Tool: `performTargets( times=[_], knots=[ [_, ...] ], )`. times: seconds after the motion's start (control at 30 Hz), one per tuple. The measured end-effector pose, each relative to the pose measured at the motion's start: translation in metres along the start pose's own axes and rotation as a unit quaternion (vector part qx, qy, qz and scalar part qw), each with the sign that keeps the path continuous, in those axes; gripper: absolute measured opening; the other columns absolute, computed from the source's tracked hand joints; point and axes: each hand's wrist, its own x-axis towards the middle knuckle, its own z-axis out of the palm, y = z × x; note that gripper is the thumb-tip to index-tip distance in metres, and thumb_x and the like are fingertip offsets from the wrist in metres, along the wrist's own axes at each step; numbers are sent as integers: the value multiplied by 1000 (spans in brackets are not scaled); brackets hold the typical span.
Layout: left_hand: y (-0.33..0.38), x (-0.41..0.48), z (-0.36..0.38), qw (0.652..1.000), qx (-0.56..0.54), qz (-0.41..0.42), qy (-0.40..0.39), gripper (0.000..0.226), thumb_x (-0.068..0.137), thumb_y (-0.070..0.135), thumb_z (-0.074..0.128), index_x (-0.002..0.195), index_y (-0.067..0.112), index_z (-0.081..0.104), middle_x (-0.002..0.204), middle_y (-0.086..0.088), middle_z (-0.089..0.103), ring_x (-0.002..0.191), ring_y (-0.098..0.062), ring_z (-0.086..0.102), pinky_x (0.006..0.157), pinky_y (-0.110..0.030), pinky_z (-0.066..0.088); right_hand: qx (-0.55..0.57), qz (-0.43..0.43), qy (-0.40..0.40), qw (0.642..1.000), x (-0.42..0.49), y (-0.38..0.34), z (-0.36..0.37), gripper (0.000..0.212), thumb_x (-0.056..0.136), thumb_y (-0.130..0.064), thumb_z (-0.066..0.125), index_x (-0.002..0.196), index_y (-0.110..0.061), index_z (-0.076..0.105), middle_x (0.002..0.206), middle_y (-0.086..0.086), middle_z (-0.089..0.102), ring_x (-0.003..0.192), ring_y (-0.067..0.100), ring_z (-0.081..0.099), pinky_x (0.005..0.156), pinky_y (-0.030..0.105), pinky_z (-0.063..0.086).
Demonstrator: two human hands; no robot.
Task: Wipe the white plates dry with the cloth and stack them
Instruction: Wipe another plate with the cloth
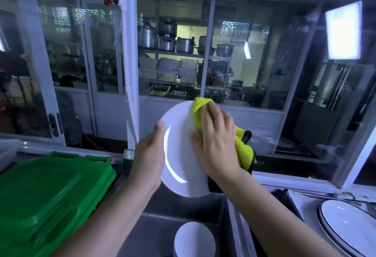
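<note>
I hold a white plate (pixel 179 145) upright in front of me, above the steel sink (pixel 154 230). My left hand (pixel 149 159) grips its left rim, thumb on the front face. My right hand (pixel 215 145) lies flat on the plate's right side and presses a yellow cloth (pixel 200 112) against it; the cloth's loose end hangs to the right of the hand. A small stack of white plates (pixel 194 240) stands in the sink below. A dark-rimmed white plate (pixel 350 228) lies on the counter at the lower right.
A green plastic bin lid (pixel 46 197) fills the lower left beside the sink. Glass partitions (pixel 175 53) and a white post (pixel 128 57) stand close behind the counter, with pots on shelves beyond.
</note>
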Motion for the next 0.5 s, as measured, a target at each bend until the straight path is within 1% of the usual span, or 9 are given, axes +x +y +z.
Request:
performTargets(
  times=[0.07, 0.1, 0.17, 0.23, 0.27, 0.3, 0.37, 0.43, 0.5],
  knots=[
    [2, 4, 4, 1000, 10, -12, 27, 56, 90, 66, 39, 63, 20, 57, 59, 3, 54, 52, -16, 49, 50, -25, 36, 15, -69, -10, 997, -5, -10, 5, 53, 89, -23, 63, 135, 1, 50, 144, 19, 44, 128, 39, 44, 100, 47, 38],
    [2, 7, 5, 999, 4, -21, 31, 59, 91, 65, 39, 61, 20, 64, 56, 8, 62, 52, -13, 56, 52, -24, 42, 25, -102, -15, 994, -9, -15, 8, 52, 91, -23, 58, 136, -1, 49, 146, 17, 43, 132, 36, 42, 101, 45, 38],
    [3, 14, 4, 999, -28, -34, 29, 50, 91, 63, 43, 63, 34, 73, 61, 9, 71, 64, -13, 68, 66, -32, 54, 48, -158, -23, 986, -20, -21, 13, 48, 94, -23, 51, 138, -5, 49, 149, 11, 41, 137, 30, 38, 103, 44, 37],
    [6, 20, -1, 997, -47, -33, 43, 50, 86, 65, 46, 66, 28, 74, 69, 5, 73, 76, -21, 71, 79, -40, 57, 68, -208, -38, 975, -36, -18, 17, 45, 95, -20, 50, 139, -9, 49, 150, 5, 40, 140, 26, 34, 106, 43, 35],
    [7, 23, -3, 998, -44, -27, 48, 51, 83, 67, 46, 69, 25, 73, 73, 5, 73, 79, -22, 70, 81, -42, 56, 70, -228, -45, 970, -44, -14, 19, 44, 95, -19, 50, 139, -11, 50, 150, 3, 40, 141, 25, 33, 107, 42, 34],
    [8, 24, -6, 997, -45, -22, 53, 51, 81, 68, 46, 70, 25, 71, 74, 6, 73, 79, -22, 70, 81, -42, 56, 67, -245, -52, 966, -51, -7, 21, 43, 95, -17, 49, 138, -12, 51, 150, 2, 40, 141, 24, 33, 107, 42, 35],
    [8, 25, -10, 997, -51, -10, 54, 48, 86, 63, 47, 66, 28, 72, 66, 11, 72, 66, -13, 69, 68, -34, 56, 52, -261, -56, 962, -60, 11, 21, 41, 95, -16, 45, 135, -14, 54, 148, 0, 42, 139, 23, 36, 106, 40, 35],
    [8, 21, -13, 998, -44, -4, 43, 48, 92, 59, 45, 63, 30, 71, 61, 14, 70, 56, -8, 66, 58, -28, 51, 37, -244, -52, 968, -60, 32, 20, 40, 96, -17, 43, 133, -13, 56, 146, 1, 45, 136, 24, 40, 103, 40, 37],
    [3, 18, -13, 999, -34, -10, 35, 50, 92, 58, 45, 65, 26, 71, 65, 9, 72, 65, -16, 68, 62, -33, 52, 15, -196, -40, 980, -51, 48, 17, 43, 93, -18, 45, 134, -11, 55, 145, 4, 47, 131, 28, 45, 98, 44, 40]
  ],
)
